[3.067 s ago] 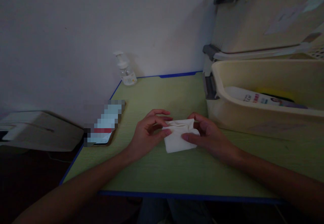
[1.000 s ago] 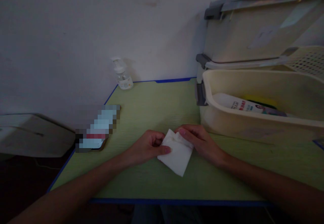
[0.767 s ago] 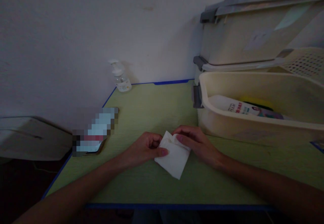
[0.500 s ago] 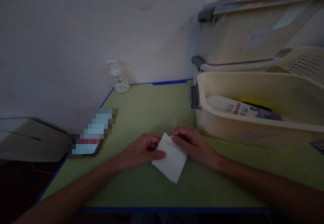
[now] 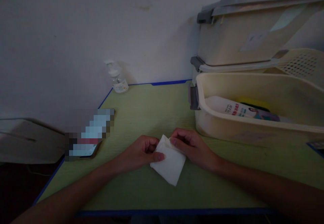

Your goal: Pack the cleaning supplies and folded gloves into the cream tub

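A white folded paper tissue, roughly square and turned on its corner, is held just over the green table. My left hand pinches its left edge, thumb on top and the other fingers curled at or under the edge. On the upper right edge, my right hand is closed, with its thumb pressing near the top corner. The fingertips beneath the tissue are hidden.
The green table has a blue edge. To the left lies a phone, blurred out. A pump bottle stands by the wall. At right, a cream bin holds a white bottle and a yellow sponge; a lidded box stands behind.
Both hands keep their grip on the tissue with almost no movement. The whole view has shifted very slightly.
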A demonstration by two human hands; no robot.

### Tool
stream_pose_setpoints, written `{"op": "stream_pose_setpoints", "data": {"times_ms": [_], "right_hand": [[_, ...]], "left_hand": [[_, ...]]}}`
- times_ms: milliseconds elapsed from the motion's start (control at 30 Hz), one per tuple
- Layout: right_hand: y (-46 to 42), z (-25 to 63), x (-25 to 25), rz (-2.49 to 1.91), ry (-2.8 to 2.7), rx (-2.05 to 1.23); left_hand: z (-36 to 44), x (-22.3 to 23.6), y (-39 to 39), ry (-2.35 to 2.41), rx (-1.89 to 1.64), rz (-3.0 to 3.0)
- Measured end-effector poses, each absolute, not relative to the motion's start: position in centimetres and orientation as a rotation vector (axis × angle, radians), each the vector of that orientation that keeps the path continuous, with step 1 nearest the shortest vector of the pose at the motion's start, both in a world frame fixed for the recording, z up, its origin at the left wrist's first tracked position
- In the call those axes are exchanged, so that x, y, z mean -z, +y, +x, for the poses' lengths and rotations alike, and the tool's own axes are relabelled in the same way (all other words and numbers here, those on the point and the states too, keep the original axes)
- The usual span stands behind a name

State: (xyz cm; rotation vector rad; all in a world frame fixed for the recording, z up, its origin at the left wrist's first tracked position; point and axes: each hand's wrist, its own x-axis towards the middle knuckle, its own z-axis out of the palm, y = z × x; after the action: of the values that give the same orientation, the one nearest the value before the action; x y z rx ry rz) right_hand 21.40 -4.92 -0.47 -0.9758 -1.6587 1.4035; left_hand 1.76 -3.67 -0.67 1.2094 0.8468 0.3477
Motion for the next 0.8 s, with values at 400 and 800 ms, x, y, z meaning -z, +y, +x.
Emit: {"op": "stream_pose_setpoints", "data": {"times_ms": [400, 800], "right_hand": [[-4.7, 21.4, 0.7, -0.924, -1.39, -1.47], [-6.2, 22.0, 0.1, -0.923, -1.627, -1.337]], "left_hand": [[0.9, 0.0, -3.1, 0.995, -0.501, 1.181], [-0.1, -2.0, -0.5, 1.263, -0.879, 1.176]]}}
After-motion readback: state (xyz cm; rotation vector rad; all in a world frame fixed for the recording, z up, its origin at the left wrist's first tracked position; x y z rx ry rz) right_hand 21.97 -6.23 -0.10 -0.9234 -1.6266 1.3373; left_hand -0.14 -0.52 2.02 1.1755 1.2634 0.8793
